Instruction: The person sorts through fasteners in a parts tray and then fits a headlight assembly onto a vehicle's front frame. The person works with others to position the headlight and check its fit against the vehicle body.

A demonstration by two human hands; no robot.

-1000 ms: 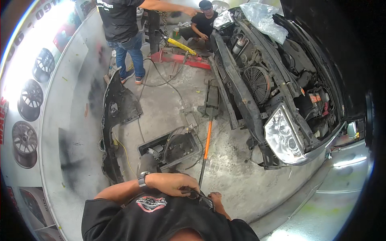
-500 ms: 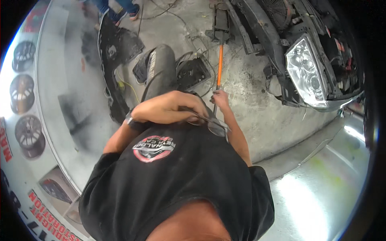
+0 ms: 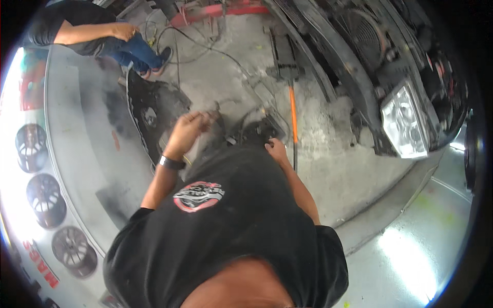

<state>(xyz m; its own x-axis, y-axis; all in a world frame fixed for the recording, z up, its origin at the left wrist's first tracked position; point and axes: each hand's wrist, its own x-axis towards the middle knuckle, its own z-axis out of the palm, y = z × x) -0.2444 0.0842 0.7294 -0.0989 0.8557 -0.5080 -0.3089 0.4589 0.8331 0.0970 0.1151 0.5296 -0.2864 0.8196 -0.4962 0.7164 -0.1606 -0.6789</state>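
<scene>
My left hand [image 3: 186, 134], with a dark band at the wrist, is raised in front of my lap beside a black moulded panel [image 3: 146, 105]. Its fingers are bent together and blurred; what they hold, if anything, cannot be made out. Near my right knee my right hand [image 3: 277, 150] is curled, next to a dark part [image 3: 259, 131] on the floor. Whether something is in its fingers is hidden. Just right of that hand runs the orange handle [image 3: 293, 110] of a floor jack [image 3: 285, 66], apart from it.
On the right is a car front with its bumper off, a clear headlight [image 3: 405, 123] and a round fan [image 3: 359, 33]. Another person [image 3: 87, 31] in a black shirt and jeans stands at the far left. A dark hose [image 3: 205, 47] crosses the concrete floor.
My left hand has left the eyeglasses at my waist and reached forward; the glasses no longer show. My right hand has moved off the jack handle. The other person's upper body has come into view.
</scene>
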